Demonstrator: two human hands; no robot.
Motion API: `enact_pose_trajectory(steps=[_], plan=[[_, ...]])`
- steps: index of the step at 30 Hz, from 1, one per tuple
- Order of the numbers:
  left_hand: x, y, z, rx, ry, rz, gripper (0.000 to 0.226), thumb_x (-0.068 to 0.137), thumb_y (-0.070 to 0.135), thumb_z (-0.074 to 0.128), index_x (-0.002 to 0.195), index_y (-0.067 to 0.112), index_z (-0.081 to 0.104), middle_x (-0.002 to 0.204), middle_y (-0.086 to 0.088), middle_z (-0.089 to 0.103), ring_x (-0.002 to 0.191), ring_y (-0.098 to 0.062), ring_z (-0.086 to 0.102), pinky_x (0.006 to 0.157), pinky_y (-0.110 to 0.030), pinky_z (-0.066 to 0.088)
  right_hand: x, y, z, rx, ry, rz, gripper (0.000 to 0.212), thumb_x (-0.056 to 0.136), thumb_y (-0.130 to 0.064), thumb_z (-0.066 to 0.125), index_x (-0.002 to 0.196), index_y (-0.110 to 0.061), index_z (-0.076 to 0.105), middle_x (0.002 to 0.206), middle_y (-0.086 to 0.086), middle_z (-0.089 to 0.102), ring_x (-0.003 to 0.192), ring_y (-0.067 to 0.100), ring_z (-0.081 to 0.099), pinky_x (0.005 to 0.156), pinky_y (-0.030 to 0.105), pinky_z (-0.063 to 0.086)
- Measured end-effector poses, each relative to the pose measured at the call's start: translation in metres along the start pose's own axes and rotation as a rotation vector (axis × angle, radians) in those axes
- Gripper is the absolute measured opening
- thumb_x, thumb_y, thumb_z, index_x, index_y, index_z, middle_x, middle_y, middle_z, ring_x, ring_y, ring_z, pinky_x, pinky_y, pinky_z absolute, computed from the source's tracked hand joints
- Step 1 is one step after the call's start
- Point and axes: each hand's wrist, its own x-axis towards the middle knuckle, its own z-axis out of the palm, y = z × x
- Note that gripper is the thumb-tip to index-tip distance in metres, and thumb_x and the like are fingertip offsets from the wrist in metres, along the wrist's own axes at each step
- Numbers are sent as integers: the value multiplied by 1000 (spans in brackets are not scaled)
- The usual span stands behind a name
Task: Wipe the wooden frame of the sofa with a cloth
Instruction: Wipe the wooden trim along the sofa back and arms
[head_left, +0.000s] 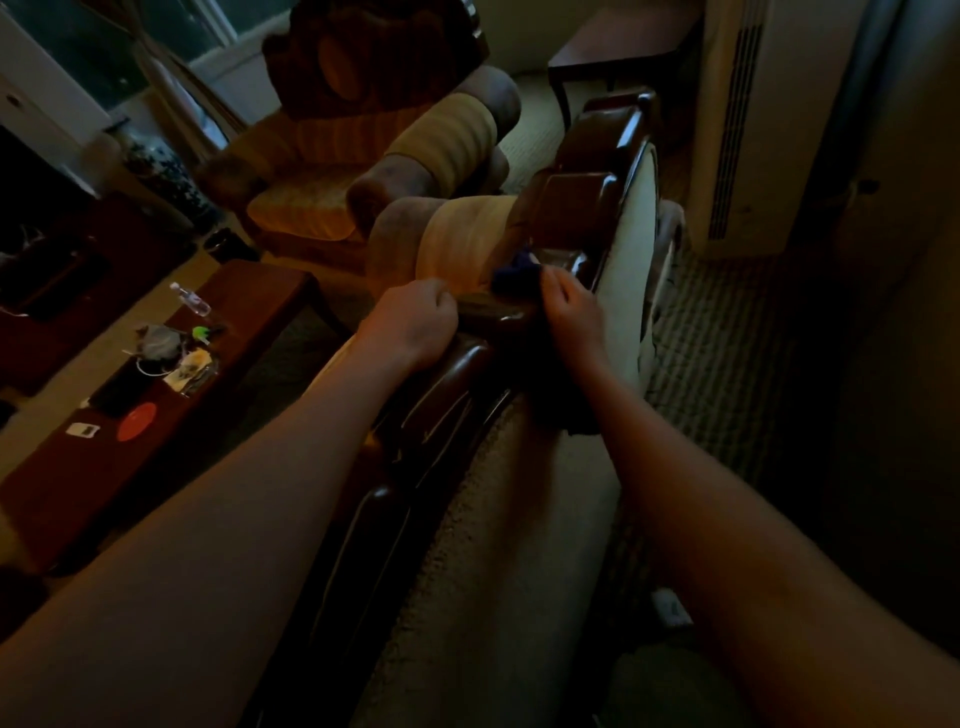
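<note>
The sofa's dark glossy wooden frame (582, 208) runs along the top of its back, from the lower middle of the view up to the right. My right hand (574, 312) grips a dark blue cloth (514, 275) and holds it against the frame's top rail. More of the cloth seems to hang below my right wrist, dim in shadow. My left hand (415, 325) rests on the rail just left of the cloth with its fingers curled; whether it holds anything is not visible.
A low wooden coffee table (249, 296) at left carries a small bottle (191, 300), a mask and papers. An upholstered armchair (332, 171) stands beyond the sofa's arm. A dark side table (613, 52) is at the back. Patterned carpet (717, 353) lies behind the sofa at right.
</note>
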Motion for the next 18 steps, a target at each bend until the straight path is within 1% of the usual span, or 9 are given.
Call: enact_pose_trajectory(steps=[3,5,6,8,11,12,14,16,18], plan=[[2,2,-1,49,-11,1,35,93,28,38,116,19,62,118,-10,61,107,-27,55,91,-37,44,-3,13,2,95,100,80,34,101,-24,38,128,-11,54,128,9,56,115,17,53,100,34,42],[1,1,-1,45,-4,0,34,93,27,39,116,19,62,116,-9,62,104,-25,55,85,-33,41,-24,6,13,197,144,36,31,100,-23,41,128,-19,53,133,-1,53,121,7,49,106,35,39],[1,0,-1,40,5,1,33,93,26,39,113,18,63,113,-9,63,101,-24,56,82,-32,40,-40,2,20,228,152,-61,30,99,-22,43,127,-23,52,132,-5,52,123,2,47,108,31,37],[0,1,0,33,15,9,31,93,26,39,108,16,65,108,-10,64,94,-24,56,79,-34,42,-72,-4,33,187,153,-309,32,96,-21,47,127,-21,54,129,-4,54,125,3,46,107,19,33],[-3,2,1,13,32,21,33,94,23,39,112,13,65,109,-10,64,99,-25,57,81,-33,41,-59,-1,36,69,141,-542,30,97,-22,45,118,-7,61,120,9,62,118,11,52,103,19,38],[-3,3,0,9,46,25,33,94,22,39,114,13,65,112,-10,63,104,-25,56,81,-31,39,-42,3,32,57,122,-518,30,97,-21,45,116,-4,62,119,8,62,119,10,51,104,22,38],[-4,4,-1,12,60,27,34,95,21,40,119,14,63,122,-10,61,113,-22,52,84,-26,35,-1,17,15,62,90,-317,28,97,-17,47,115,-4,63,122,6,60,123,9,47,107,33,38],[-5,4,-1,23,55,19,35,96,22,40,124,15,60,129,-9,57,118,-21,49,89,-26,34,40,42,-3,-46,71,-166,26,97,-13,47,113,-2,64,122,13,60,127,20,46,108,46,34],[-5,5,0,14,50,5,33,97,22,40,123,16,60,129,-8,57,118,-20,49,87,-24,33,76,54,-12,-210,10,-140,27,98,-14,46,112,-1,64,124,18,59,130,28,43,111,48,28]])
